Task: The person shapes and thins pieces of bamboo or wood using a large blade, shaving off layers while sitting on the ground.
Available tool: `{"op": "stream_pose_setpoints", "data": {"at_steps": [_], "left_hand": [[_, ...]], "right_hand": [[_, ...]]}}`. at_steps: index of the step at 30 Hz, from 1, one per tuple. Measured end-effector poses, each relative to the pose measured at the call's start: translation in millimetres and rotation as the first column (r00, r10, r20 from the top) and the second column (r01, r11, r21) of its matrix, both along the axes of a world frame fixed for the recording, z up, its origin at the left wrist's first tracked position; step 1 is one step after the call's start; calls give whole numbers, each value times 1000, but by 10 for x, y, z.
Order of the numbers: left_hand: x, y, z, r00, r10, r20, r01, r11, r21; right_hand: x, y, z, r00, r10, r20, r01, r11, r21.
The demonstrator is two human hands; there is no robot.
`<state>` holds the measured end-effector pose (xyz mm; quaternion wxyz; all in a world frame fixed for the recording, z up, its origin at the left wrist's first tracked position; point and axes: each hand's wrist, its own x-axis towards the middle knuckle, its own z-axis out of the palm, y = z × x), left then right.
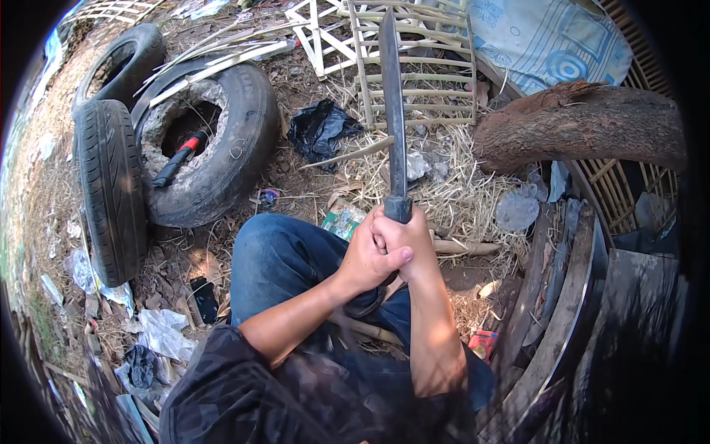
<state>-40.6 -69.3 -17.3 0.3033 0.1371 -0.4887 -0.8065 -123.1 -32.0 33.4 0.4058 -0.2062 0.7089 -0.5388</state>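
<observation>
A machete (395,103) with a long dark blade and a black handle collar points away from me, tip up near the top of the view. My right hand (411,240) is wrapped round its handle. Pressed against that fist, my left hand (364,255) is closed too, its thumb lying across the right hand. Most of the handle is hidden by my fingers. Both hands are above my lap, between my jean-clad knees (277,255). Behind the blade lies a thin bamboo strip (347,154); I cannot tell whether they touch.
Old tyres (248,111) are at the left, one bearing a black-and-red sheath-like object (180,160). A thick log (584,127) lies right. Beyond are a woven bamboo lattice (425,95) and a black plastic bag (322,129). Curved planks (558,318), shavings and litter surround me.
</observation>
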Motion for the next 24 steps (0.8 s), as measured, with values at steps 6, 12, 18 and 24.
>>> {"op": "stream_pose_setpoints", "data": {"at_steps": [6, 12, 18, 24], "left_hand": [[51, -237, 95, 993, 108, -39, -106, 994, 38], [96, -370, 103, 991, 129, -28, -130, 991, -13], [102, -426, 69, 992, 124, -24, -124, 992, 5], [-78, -281, 454, 986, 73, -147, -67, 997, 43]], "right_hand": [[51, -351, 80, 987, 134, -89, -134, 991, 9], [88, -462, 108, 990, 129, -63, -131, 991, -35], [131, -530, 108, 995, 86, -45, -88, 995, -53], [-83, -348, 374, 988, 104, -116, -113, 991, -74]]}}
